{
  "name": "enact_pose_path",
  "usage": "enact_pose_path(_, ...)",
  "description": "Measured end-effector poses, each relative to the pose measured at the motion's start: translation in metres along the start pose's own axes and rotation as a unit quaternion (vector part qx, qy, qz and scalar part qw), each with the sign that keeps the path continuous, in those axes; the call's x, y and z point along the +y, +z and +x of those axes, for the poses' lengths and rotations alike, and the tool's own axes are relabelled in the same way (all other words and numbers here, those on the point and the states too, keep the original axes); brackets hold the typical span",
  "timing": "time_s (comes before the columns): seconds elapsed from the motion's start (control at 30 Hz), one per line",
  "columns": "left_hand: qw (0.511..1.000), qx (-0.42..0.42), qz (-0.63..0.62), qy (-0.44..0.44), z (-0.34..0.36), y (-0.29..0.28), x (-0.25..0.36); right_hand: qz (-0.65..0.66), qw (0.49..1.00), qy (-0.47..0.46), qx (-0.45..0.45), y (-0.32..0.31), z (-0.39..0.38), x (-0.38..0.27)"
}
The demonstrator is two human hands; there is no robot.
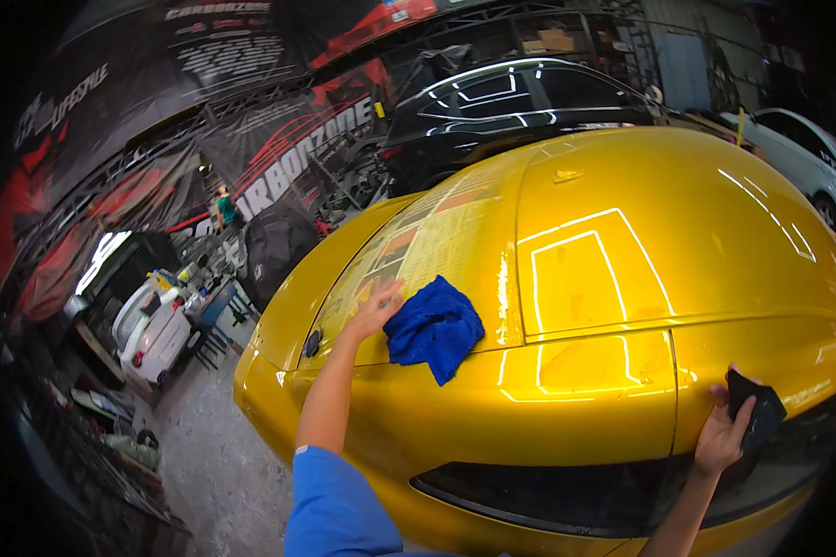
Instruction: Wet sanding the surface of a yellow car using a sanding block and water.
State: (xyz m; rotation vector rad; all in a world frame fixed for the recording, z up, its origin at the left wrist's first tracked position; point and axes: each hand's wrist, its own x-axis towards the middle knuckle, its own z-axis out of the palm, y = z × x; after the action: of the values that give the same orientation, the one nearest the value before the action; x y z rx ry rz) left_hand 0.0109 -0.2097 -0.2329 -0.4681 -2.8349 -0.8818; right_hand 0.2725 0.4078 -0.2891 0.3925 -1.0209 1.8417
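Observation:
A crumpled blue cloth (434,327) lies on the glossy yellow car (585,436), along the edge of its sloping glass. Right beside the cloth, at its left, my left hand (378,306) hovers over or rests on the glass with the fingers apart, and nothing shows in it. Patterned sheets (441,223) show on this glass under a yellowish see-through layer. At the right, above the dark side window (548,497), my right hand (724,434) grips a flat black squeegee (757,408) by its side. The squeegee is close to the yellow roof edge; contact cannot be made out.
A small dark fitting (313,343) sticks up near the left end of the glass. Behind stands a black car (511,111), with a pale car (799,148) at the far right. A white car part (150,325) and cluttered benches stand left, beyond the grey floor (223,464).

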Motion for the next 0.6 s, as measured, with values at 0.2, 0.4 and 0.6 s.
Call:
enact_pose_path(0.2,0.993,0.068,0.036,0.086,-0.01,0.054,0.094,0.0,1.0,-0.015,-0.017,0.011,0.005,-0.003)
enact_pose_path(0.4,0.927,0.266,-0.229,0.136,-0.049,0.043,0.164,-0.003,1.0,-0.005,-0.001,0.031,0.006,-0.008)
enact_pose_path(0.6,0.965,0.123,-0.111,0.203,-0.091,0.076,0.253,-0.003,1.0,0.01,0.001,0.033,0.004,-0.014)
